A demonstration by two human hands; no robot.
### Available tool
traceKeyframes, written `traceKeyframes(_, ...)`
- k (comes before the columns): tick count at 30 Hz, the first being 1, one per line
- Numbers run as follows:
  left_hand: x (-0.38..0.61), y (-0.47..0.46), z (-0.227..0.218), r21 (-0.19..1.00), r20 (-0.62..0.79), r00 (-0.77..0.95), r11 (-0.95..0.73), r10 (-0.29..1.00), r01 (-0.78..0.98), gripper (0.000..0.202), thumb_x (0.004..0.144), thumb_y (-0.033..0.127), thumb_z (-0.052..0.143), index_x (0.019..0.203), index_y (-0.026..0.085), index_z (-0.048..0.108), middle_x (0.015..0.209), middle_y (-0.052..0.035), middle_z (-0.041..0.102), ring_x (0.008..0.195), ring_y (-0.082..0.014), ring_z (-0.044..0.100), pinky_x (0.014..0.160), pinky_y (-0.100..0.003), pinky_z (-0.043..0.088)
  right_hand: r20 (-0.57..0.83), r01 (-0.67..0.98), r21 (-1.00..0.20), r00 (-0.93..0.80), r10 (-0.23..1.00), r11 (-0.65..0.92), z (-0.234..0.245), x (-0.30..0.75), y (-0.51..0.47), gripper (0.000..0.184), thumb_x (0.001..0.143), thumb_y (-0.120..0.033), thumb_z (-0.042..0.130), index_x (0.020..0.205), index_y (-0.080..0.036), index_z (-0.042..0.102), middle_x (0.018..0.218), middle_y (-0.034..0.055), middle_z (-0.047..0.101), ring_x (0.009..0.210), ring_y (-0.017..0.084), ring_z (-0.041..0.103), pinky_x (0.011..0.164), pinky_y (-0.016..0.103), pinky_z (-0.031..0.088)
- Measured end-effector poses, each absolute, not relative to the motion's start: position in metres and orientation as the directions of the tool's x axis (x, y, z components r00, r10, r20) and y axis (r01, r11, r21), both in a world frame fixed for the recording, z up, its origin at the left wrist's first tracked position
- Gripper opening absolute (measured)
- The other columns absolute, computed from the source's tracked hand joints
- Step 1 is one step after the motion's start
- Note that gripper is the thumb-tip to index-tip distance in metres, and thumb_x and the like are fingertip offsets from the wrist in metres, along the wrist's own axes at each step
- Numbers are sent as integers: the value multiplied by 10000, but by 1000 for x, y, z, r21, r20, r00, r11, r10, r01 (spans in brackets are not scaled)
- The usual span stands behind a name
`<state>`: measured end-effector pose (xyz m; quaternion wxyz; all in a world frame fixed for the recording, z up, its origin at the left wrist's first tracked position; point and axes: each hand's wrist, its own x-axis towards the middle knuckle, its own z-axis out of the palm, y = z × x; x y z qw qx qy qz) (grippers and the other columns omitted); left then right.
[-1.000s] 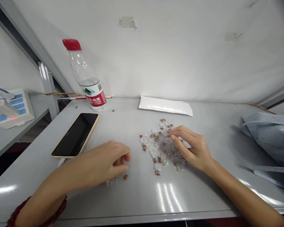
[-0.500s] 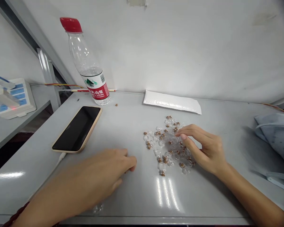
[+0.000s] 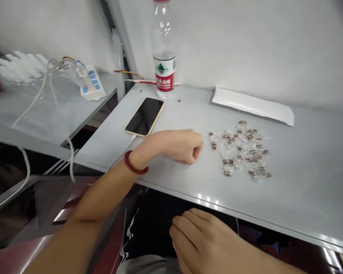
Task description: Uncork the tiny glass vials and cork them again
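My left hand (image 3: pixel 185 146) rests on the grey table as a loose fist, just left of a scattered pile of tiny clear glass bottles with brown corks (image 3: pixel 240 148). Whatever it may hold is hidden inside the curled fingers. A dark red beaded bracelet (image 3: pixel 135 163) circles that wrist. In front of the table edge, over my lap, my right hand (image 3: pixel 200 238) has its fingers pressed together and bent under. Its back faces me, so the fingertips and anything in them are out of sight.
Behind my left hand lie a phone (image 3: pixel 145 117) with a white charging cable (image 3: pixel 122 152) and an upright water bottle (image 3: pixel 165 72). A white padded packet (image 3: pixel 253 105) lies by the wall. On the left side table sits a power strip (image 3: pixel 93 83) with plugs and cables.
My right hand has left the pile of little bottles and come back over my lap. The view has swung left and down. My left hand stays closed, now nearer the pile.
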<state>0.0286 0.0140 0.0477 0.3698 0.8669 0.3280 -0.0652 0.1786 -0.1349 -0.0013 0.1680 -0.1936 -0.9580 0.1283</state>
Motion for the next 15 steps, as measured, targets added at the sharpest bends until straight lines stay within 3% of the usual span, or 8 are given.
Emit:
traceKeyframes(2, 28, 19, 44, 661, -368, 799, -471, 475, 584, 110, 613, 95, 534, 661, 135, 625, 534, -10, 606, 512, -148, 564, 509, -262, 408, 98, 423, -258, -883, 459, 868, -36, 150, -144, 161, 753, -80, 532, 771, -140, 680, 708, 107, 664, 609, 216, 603, 552, 333, 491)
traceKeyframes(4, 26, 22, 40, 733, -349, 821, -413, 452, 540, 70, 601, 98, 547, 630, 133, 600, 541, -12, 597, 519, -153, 580, 505, -270, 424, 28, 570, -197, -810, 586, 798, -69, 131, -137, 307, 713, -23, 509, 957, -68, 690, 917, 194, 690, 748, 267, 645, 684, 369, 515)
traceKeyframes(5, 26, 23, 39, 744, -343, 821, -402, 457, 534, 52, 591, 97, 555, 604, 138, 584, 514, -7, 578, 516, -156, 579, 509, -277, 430, -20, 634, -206, -764, 645, 745, -83, 124, -131, 352, 731, -12, 482, 1012, -75, 684, 912, 191, 695, 760, 269, 651, 725, 375, 513)
traceKeyframes(7, 25, 25, 35, 745, -339, 810, -389, 478, 541, 48, 582, 99, 579, 577, 146, 569, 502, -8, 578, 530, -164, 588, 531, -293, 452, -98, 675, -301, -724, 683, 673, -100, 116, -120, 353, 800, -36, 420, 1007, -119, 694, 798, 148, 706, 733, 257, 664, 772, 372, 512)
traceKeyframes(8, 25, 26, 34, 751, -336, 809, -381, 483, 539, 55, 583, 100, 584, 570, 150, 565, 509, -11, 584, 538, -166, 593, 536, -297, 459, -116, 671, -347, -724, 680, 655, -104, 115, -117, 360, 831, -60, 400, 1047, -106, 684, 841, 159, 709, 791, 271, 674, 811, 387, 510)
traceKeyframes(11, 24, 29, 29, 797, -329, 827, -337, 455, 502, 56, 581, 113, 595, 572, 157, 562, 526, -13, 590, 535, -165, 591, 528, -305, 469, -148, 618, -475, -758, 635, 626, -117, 120, -125, 401, 875, -133, 393, 1197, -50, 617, 1250, 218, 596, 1107, 300, 606, 945, 405, 477)
traceKeyframes(15, 23, 30, 27, 838, -325, 818, -256, 475, 482, 28, 604, 160, 578, 607, 132, 580, 513, -26, 589, 491, -158, 581, 500, -311, 472, -46, 598, -669, -627, 778, 442, -154, 133, -149, 403, 927, -220, 345, 1198, -138, 633, 1268, 147, 605, 1182, 286, 561, 1031, 465, 408)
